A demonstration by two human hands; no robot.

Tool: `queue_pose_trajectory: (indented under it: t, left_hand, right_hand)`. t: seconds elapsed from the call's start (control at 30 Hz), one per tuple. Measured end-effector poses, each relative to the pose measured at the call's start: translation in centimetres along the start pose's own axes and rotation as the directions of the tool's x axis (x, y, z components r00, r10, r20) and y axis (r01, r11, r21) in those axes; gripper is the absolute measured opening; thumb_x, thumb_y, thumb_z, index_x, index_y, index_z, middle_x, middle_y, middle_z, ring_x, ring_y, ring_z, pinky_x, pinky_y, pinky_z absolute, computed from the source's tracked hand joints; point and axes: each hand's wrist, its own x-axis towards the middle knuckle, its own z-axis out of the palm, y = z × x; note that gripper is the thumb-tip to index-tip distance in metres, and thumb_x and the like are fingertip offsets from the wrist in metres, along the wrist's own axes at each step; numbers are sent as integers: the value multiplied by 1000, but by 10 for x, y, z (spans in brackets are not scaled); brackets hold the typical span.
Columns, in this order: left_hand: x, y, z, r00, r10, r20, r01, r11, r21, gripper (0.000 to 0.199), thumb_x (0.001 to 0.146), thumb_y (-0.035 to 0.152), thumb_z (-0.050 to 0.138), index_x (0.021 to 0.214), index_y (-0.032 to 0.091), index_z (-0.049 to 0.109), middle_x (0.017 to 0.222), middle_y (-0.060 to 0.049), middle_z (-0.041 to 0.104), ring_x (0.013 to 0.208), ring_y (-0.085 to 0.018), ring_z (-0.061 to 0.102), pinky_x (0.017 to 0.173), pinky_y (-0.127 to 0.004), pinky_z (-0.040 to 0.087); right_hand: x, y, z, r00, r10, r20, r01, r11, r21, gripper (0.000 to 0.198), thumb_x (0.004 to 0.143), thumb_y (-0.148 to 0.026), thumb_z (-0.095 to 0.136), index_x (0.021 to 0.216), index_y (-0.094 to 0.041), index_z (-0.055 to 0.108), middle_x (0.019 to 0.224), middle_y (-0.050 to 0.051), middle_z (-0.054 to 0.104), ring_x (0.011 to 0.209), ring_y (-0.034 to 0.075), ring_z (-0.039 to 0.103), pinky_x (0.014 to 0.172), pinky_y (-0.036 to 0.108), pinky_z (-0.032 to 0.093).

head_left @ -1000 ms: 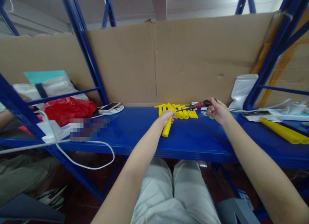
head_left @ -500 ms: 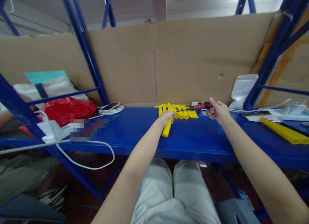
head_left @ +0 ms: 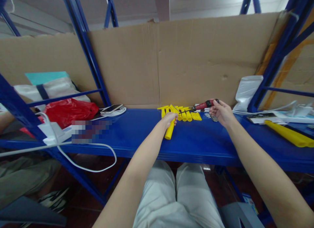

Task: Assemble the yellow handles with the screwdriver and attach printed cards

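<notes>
My left hand [head_left: 171, 118] is closed around a yellow plastic handle [head_left: 168, 133], whose round lower end sticks out below my fist. In my right hand [head_left: 222, 113] the fingers grip the back end of a red and black screwdriver [head_left: 202, 105]. Its thin shaft slants down to the left, and the tip meets the yellow handle near my left fingers; the exact contact is too small to make out. Behind, several similar yellow handles [head_left: 188, 116] lie in a row, with small flat yellow pieces [head_left: 196, 116] at their right. Small metal bits [head_left: 208, 115] lie near my right fingers.
Cardboard [head_left: 196, 61] backs the blue shelf [head_left: 201, 139]. To the left are a phone [head_left: 111, 108], a red plastic bag [head_left: 71, 111] and white cables. On the right lie a white pouch [head_left: 247, 92] and large yellow pieces [head_left: 289, 134]. Another person's leg [head_left: 26, 179] shows at lower left.
The rear end of the screwdriver has risen slightly and the right fingers have shifted on its handle. My left hand and the yellow handle stay in place.
</notes>
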Motion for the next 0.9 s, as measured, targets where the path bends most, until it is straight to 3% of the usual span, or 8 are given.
queue_pose_trajectory:
  t: [0.67,0.9]
  left_hand:
    - [1,-1,1,1000,7,-6,-7,1000,-4,19,74,3,46,66,20,40,45,7,39,34,-5,33,39,-20,28]
    - [2,0,2,1000,2,13,-1,1000,-27,19,75,3,47,67,19,41,45,8,40,34,-5,34,41,-19,29]
  right_hand:
    - [4,8,-2,999,-29,-40,28,999,-34,53,54,-52,83,68,-22,41,42,-7,51,33,8,47,31,18,35]
    - [8,11,-3,984,-117,-135,121,992,24,49,63,-45,79,65,-23,35,39,-10,43,32,8,43,31,18,35]
